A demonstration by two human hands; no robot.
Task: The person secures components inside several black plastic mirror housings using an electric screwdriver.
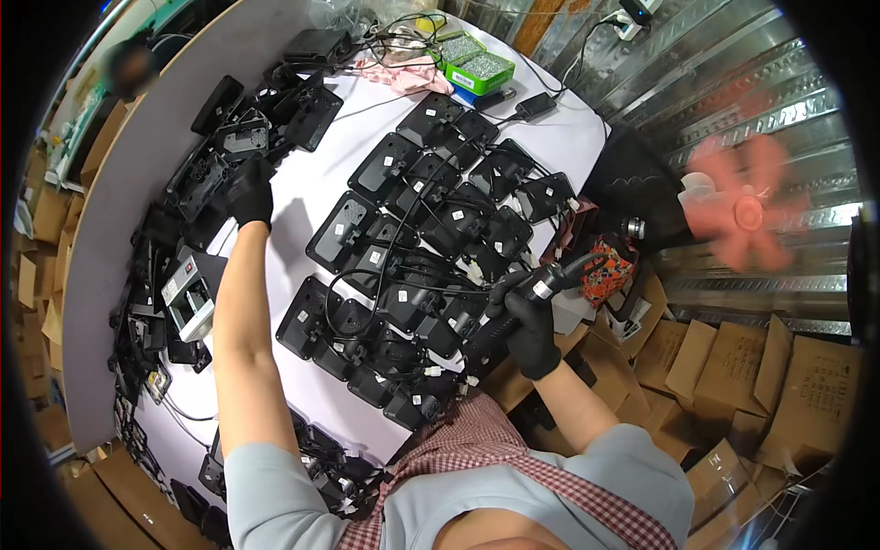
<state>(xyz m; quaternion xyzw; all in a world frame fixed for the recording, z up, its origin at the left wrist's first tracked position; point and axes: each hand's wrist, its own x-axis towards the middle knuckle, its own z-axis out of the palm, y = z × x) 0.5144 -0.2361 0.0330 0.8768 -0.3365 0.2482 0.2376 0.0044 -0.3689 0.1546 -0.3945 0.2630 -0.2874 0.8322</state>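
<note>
My left hand (247, 192), in a black glove, reaches out to the far left of the table, among black plastic housings (194, 183). Its dark fingers blend into the parts, so whether it grips one does not show. In my right hand (530, 335), also gloved in black, is a black stick-shaped electric screwdriver (548, 280), slanting up to the right with the fingers wrapped round it. Rows of assembled black plastic units (344, 229) with cables and small white labels lie between my hands.
A green box of small metal screws (481, 69) stands at the back, next to a pink cloth (403, 75). A grey-white device (190, 295) sits by my left forearm. At the right, a red fan (747, 211) spins beside the table above open cardboard boxes (724, 371).
</note>
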